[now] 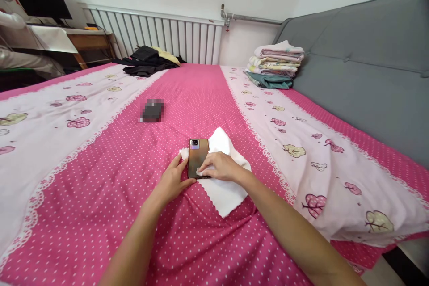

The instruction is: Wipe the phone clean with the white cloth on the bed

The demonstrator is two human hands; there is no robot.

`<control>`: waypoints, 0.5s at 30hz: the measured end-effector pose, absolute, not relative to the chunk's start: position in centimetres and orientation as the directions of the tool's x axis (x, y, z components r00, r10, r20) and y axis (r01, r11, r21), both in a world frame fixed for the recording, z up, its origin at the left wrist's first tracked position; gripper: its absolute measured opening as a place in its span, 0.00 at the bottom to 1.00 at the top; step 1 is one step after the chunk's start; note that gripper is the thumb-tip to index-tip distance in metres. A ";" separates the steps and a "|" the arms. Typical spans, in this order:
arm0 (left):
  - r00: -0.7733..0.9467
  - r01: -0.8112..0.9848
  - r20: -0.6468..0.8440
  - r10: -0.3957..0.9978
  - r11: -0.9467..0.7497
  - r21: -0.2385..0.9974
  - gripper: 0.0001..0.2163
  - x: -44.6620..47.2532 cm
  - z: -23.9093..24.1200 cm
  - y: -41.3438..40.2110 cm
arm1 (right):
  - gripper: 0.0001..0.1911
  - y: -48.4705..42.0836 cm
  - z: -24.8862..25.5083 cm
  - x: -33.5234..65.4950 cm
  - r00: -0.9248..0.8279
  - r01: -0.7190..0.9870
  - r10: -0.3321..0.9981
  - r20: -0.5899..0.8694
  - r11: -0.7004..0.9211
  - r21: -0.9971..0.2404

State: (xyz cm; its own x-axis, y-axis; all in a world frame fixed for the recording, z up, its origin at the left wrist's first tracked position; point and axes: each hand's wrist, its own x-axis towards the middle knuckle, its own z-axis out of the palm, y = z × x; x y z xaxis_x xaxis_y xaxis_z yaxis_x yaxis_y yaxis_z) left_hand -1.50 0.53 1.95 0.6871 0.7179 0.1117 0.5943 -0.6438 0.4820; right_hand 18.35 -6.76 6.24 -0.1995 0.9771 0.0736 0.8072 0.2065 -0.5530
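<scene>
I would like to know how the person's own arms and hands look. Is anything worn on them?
The left hand and the right hand wear no gloves. The left forearm and the right forearm are uncovered, with no sleeve in view. No watch, bracelet or marking shows; a very thin ring would be hard to make out.

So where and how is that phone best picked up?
Probably by its two long edges near the far end, coming from above. The phone lies flat, camera side up, on the white cloth, so its slim sides offer the pinch; the left hand and right hand are both nearer its lower end.
</scene>
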 end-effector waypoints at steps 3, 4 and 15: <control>0.682 0.582 0.141 0.717 -0.650 0.489 0.31 -1.5 1.7 0.7 | 0.09 -6.7 6.1 18.1 -0.250 0.804 0.965 0.072 0.249 -0.541; 0.670 0.590 0.149 0.728 -0.643 0.488 0.32 -1.5 1.7 0.8 | 0.09 -6.6 6.1 17.9 -0.260 0.804 0.962 0.077 0.260 -0.534; 0.572 0.687 0.113 0.812 -0.550 0.476 0.40 -1.1 2.4 0.5 | 0.10 -4.9 5.6 15.3 -0.211 0.865 0.965 0.154 0.258 -0.430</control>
State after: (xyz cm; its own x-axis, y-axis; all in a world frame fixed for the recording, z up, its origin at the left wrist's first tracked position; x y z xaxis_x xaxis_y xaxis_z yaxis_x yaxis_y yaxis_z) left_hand -1.07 0.48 2.36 0.5719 0.8125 0.1131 0.6866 -0.5496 0.4759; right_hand 15.27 -4.87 5.57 -0.2112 0.9652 0.1543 0.8654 0.2581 -0.4296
